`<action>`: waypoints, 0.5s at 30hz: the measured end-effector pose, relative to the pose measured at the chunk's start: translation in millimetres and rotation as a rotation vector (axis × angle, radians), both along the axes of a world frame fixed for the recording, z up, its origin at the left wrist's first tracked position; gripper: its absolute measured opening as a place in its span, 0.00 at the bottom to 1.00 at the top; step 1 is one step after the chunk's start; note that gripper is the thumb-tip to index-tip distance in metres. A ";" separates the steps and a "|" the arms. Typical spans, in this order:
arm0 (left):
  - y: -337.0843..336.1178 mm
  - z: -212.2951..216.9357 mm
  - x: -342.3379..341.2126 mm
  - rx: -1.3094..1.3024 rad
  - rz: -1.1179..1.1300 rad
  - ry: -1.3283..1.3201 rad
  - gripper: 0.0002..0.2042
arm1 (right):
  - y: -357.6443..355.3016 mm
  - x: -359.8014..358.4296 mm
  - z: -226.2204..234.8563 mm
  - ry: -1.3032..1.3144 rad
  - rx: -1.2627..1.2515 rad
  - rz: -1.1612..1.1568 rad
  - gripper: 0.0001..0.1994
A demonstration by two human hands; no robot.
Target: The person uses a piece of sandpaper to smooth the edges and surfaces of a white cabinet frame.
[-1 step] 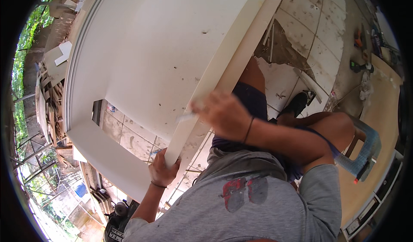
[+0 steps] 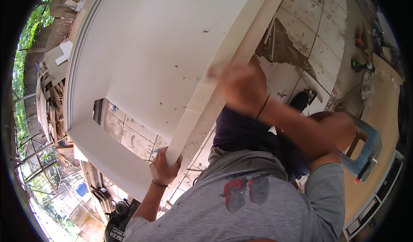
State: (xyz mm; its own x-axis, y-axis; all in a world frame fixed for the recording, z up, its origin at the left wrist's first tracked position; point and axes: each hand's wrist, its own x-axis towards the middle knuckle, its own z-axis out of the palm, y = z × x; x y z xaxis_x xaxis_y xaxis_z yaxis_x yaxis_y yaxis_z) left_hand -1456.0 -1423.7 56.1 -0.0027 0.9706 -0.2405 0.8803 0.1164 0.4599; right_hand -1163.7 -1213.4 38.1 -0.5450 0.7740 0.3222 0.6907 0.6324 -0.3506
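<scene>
A large white panel assembly [image 2: 142,48], perhaps a cabinet carcass, lies in front of me. Along its near right side runs a long pale edge strip [image 2: 186,118], crossed by a thin line. My left hand [image 2: 164,166] is closed round the near end of this strip, thumb and fingers on either side. Over the strip, farther up, is my right hand [image 2: 243,85], smeared by motion with its fingers curled. Whatever it holds is too blurred to name.
A grey-blue tool with a looped handle and orange tip [image 2: 365,151] rests on a wooden board [image 2: 387,100] at right. Wood offcuts [image 2: 49,108] are piled at left. Tiled floor [image 2: 303,31] with a broken patch lies beyond my leg. A dark machine [image 2: 118,220] stands at lower left.
My right hand has moved up and to the right along the strip, away from my left hand. The pale thin piece seen at its fingers earlier no longer shows clearly. The left hand stays put.
</scene>
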 end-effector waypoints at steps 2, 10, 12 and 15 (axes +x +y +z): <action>1.2 -0.8 2.2 -0.004 0.002 -0.013 0.23 | 59.4 45.9 -13.2 -0.074 0.167 -0.222 0.17; 4.6 -2.1 2.8 -0.015 -0.025 -0.014 0.23 | 56.6 44.5 -31.2 0.106 0.170 -0.342 0.16; 4.2 -1.6 3.7 -0.013 -0.055 0.023 0.23 | -2.4 8.2 -18.9 0.077 0.077 -0.265 0.15; 5.7 -1.0 3.3 -0.027 -0.053 -0.002 0.23 | -88.2 -46.7 -24.6 0.189 0.081 0.049 0.16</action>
